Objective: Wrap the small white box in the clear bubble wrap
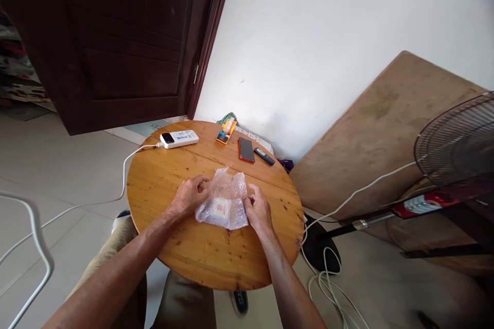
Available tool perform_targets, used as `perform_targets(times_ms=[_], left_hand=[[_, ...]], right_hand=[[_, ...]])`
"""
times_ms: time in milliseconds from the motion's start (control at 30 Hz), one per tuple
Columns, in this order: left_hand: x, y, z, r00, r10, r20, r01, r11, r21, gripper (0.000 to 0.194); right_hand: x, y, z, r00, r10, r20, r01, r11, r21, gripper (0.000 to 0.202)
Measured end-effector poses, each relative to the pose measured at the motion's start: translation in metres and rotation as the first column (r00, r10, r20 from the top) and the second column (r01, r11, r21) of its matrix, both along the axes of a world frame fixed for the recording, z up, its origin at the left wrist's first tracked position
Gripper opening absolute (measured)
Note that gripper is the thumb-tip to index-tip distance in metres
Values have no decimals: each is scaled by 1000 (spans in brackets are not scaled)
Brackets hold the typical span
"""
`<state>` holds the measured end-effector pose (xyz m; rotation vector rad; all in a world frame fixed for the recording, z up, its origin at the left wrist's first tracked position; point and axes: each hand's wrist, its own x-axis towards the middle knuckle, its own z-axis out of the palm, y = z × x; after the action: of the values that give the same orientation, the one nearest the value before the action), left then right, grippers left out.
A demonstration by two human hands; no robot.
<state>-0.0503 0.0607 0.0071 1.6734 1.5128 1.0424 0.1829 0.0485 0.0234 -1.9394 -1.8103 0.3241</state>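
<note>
On the round wooden table (208, 262) lies a sheet of clear bubble wrap (231, 185), with a small white box (221, 208) with red print under or inside its lower part. My left hand (192, 193) has its fingers closed on the wrap's left edge. At the right edge of the wrap, my right hand (258, 208) pinches it between curled fingers. The box rests between my two hands, and neither hand touches it directly.
Toward the back of the table are a white device (179, 139) with a cable, an orange tape dispenser (227, 131), a red-edged phone (246, 149) and a dark remote-like object (264, 156). A fan (455, 139) stands at the right.
</note>
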Motion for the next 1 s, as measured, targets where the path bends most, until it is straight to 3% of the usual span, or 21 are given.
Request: perform_targets(times_ms=[133, 233, 367, 433, 533, 733, 833, 1000], left_hand=[[-5, 5, 1, 984, 153, -89, -154, 988, -10, 39], [-8, 8, 2, 972, 196, -130, -199, 980, -8, 48], [-12, 5, 4, 951, 301, -69, -279, 935, 220, 51], [-14, 1, 5, 971, 238, -35, -211, 911, 353, 46], [-15, -6, 10, 993, -1, -119, 51, 909, 414, 36], [-5, -15, 26, 897, -290, -334, 369, 906, 205, 44], [0, -14, 25, 868, -301, -395, 404, 890, 209, 33], [-4, -26, 20, 889, -228, -396, 391, 828, 402, 12]], right_hand=[[0, 4, 3, 1000, 9, 12, -9, 1000, 14, 42], [-1, 7, 3, 993, -2, 116, 2, 1000, 2, 42], [-3, 8, -3, 976, -23, 217, 18, 1000, 21, 46], [-3, 7, -7, 976, -13, 217, 1, 999, 54, 47], [-2, 6, -12, 980, 0, 201, -19, 996, 90, 46], [-1, 7, -16, 987, -10, 161, -9, 993, 115, 43], [-2, 7, -15, 990, -17, 139, 2, 994, 110, 44], [-3, 7, -13, 991, -26, 129, 15, 996, 86, 43]])
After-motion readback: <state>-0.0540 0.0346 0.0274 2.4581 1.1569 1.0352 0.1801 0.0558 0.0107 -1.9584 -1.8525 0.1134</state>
